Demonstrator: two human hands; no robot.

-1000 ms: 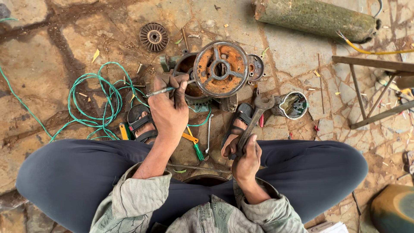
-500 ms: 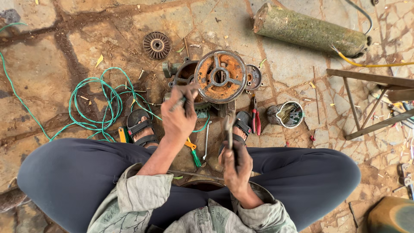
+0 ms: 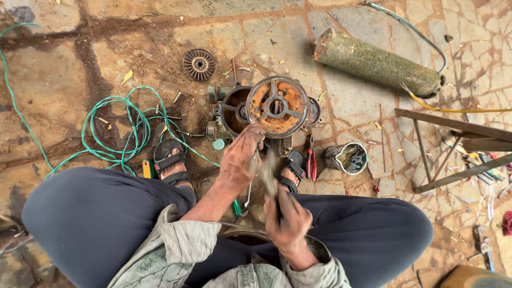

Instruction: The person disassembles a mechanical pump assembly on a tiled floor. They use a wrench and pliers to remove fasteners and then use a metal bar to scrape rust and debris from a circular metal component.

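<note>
Two hands work at lower centre: the right hand (image 3: 289, 224) is fisted around a blurred hammer (image 3: 268, 173), while the left hand (image 3: 238, 159), just above it, has fingers curled about a thin metal tool (image 3: 252, 184). Beyond them, mid-frame, stands the rusty round motor cover (image 3: 277, 106); red-handled pliers (image 3: 310, 160) lie beside it.

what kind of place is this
Probably an outdoor, ground-level repair spot. The person sits over a cracked stone floor, with a rusty motor housing between their feet, red-handled pliers and a coil of green wire lying loose on the ground.
</note>
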